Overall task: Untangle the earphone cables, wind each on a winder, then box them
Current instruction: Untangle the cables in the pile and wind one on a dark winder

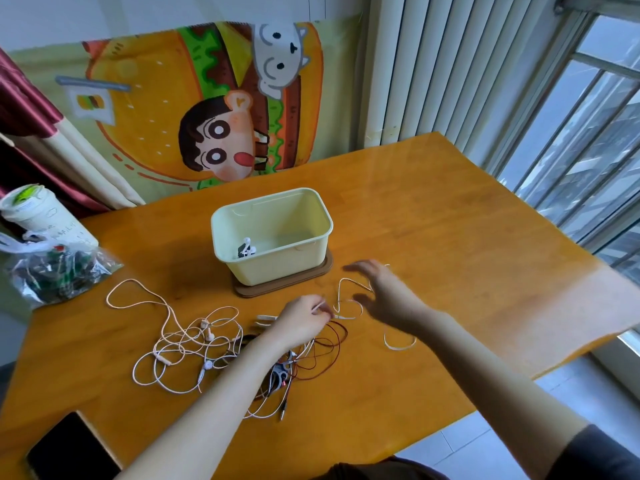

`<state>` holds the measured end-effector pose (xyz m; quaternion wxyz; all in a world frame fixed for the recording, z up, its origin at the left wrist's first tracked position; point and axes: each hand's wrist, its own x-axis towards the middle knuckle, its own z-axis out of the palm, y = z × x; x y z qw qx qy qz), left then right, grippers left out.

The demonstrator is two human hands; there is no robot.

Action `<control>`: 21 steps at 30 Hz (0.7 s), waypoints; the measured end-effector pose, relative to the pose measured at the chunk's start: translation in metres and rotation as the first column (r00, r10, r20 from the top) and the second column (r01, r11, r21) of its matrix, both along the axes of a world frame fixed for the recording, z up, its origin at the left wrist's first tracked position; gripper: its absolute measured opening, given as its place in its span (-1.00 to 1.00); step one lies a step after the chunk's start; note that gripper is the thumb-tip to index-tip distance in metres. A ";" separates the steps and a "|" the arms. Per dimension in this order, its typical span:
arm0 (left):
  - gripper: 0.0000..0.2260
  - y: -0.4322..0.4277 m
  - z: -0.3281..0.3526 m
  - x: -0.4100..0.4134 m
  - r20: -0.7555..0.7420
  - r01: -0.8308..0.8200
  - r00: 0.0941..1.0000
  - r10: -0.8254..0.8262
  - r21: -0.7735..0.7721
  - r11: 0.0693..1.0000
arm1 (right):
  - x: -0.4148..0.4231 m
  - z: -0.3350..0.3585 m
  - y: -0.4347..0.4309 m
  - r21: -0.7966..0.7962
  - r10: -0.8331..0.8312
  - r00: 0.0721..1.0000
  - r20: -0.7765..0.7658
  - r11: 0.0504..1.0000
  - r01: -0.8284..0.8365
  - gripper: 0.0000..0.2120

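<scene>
A tangle of white and pinkish earphone cables (194, 341) lies on the orange table, with a dark red cable (325, 351) looped beside it. My left hand (301, 323) pinches a thin white cable end at its fingertips, above the red loops. My right hand (384, 292) hovers blurred with fingers spread over a loose white cable strand (349, 299). A pale yellow box (273, 233) stands behind on a brown lid and holds one wound earphone (246, 250). A small winder-like piece (265, 318) peeks out beside my left hand.
A white cup (45, 216) and a clear bag of dark items (55, 271) sit at the table's left. A black phone (69, 448) lies at the near left corner. The table's right edge drops off by the window.
</scene>
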<state>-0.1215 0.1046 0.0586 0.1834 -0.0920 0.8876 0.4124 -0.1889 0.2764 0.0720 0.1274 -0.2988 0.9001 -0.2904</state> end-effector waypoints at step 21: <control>-0.74 -0.032 -0.015 0.038 0.101 0.081 0.992 -0.078 -0.032 0.996 | 0.002 -0.028 0.020 0.324 -0.155 0.985 0.075 0.938 0.123 -0.79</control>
